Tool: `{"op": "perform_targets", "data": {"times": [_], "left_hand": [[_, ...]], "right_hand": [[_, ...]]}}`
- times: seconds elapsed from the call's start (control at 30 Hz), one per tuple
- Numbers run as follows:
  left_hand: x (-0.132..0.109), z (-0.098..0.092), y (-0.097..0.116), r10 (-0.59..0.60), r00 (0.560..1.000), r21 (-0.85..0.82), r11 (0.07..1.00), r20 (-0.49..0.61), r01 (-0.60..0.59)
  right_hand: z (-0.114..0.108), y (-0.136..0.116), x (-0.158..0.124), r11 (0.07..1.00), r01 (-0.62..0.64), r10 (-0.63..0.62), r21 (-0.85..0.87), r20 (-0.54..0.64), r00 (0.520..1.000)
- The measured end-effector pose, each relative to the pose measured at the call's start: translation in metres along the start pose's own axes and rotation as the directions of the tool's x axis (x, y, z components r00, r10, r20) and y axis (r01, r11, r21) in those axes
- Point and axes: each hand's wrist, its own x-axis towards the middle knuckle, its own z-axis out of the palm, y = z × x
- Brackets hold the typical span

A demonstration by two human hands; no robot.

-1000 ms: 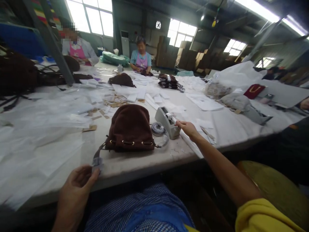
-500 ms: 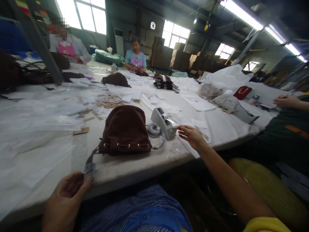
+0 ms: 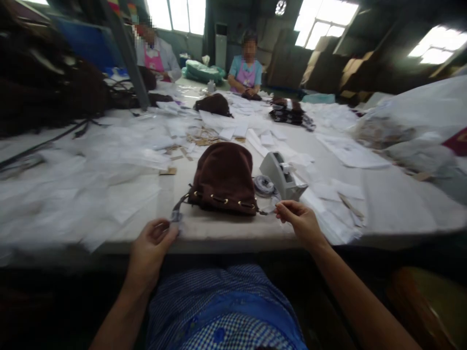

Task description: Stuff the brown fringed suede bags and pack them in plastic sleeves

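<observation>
A dark brown drawstring bag (image 3: 224,170) with gold eyelets lies on the table before me, its eyelet edge towards me. My left hand (image 3: 155,240) pinches the end of the bag's dark strap (image 3: 178,206), where clear plastic is wrapped round it. My right hand (image 3: 297,218) is closed in a pinch just right of the bag, close to its right cord end, holding what looks like a piece of clear tape, barely visible. Behind those fingers stands a grey tape dispenser (image 3: 282,177). Between it and the bag lies a coil of grey-white ribbon (image 3: 264,185).
Loose clear plastic bags (image 3: 83,180) cover the table's left side, with brown card pieces (image 3: 206,137) behind the bag. Farther back are another brown bag (image 3: 214,104) and a stack of brown items (image 3: 288,113). Two people in pink aprons work across the table.
My right hand has left the tape dispenser's front and moved left to the bag's right side. My left hand keeps its pinch on the strap. The view has turned left.
</observation>
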Motion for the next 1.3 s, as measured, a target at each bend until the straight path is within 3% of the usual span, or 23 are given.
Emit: {"op": "perform_targets", "data": {"times": [0.1,0.2,0.3,0.4,0.53,0.67,0.93,1.17,1.3], "left_hand": [[-0.004,0.002,-0.001,0.054,0.998,-0.028,0.998,0.045,-0.053],[-0.008,0.003,-0.001,0.078,0.994,-0.032,0.997,0.073,-0.076],[-0.011,0.003,0.001,0.095,0.991,-0.036,0.995,0.090,-0.092],[-0.012,0.002,0.003,0.116,0.988,-0.043,0.993,0.101,-0.112],[-0.011,-0.001,0.001,0.120,0.987,-0.051,0.992,0.110,-0.115],[-0.010,-0.006,-0.001,0.103,0.983,-0.074,0.993,0.150,-0.093],[-0.008,-0.008,0.006,0.079,0.988,-0.075,0.995,0.132,-0.070],[-0.009,-0.008,-0.001,0.104,0.984,-0.064,0.993,0.143,-0.096],[-0.009,-0.007,-0.003,0.133,0.984,0.005,0.991,0.120,-0.135]], "right_hand": [[0.061,-0.018,-0.023,1.000,0.017,-0.022,0.017,0.336,0.942],[0.122,-0.027,-0.037,0.998,0.020,-0.054,0.065,0.572,0.818],[0.165,-0.025,-0.036,0.994,0.052,-0.104,0.099,0.636,0.765],[0.186,-0.020,-0.029,0.993,0.076,-0.115,0.090,0.617,0.778],[0.195,-0.015,-0.023,0.992,0.127,-0.107,0.009,0.598,0.794],[0.196,-0.012,-0.019,0.981,0.189,-0.118,-0.046,0.631,0.766],[0.187,-0.014,-0.021,0.985,0.159,-0.084,-0.058,0.651,0.755],[0.182,-0.010,-0.027,0.981,0.178,-0.085,-0.082,0.637,0.766],[0.179,-0.015,-0.032,0.935,0.309,-0.140,-0.176,0.617,0.774]]}}
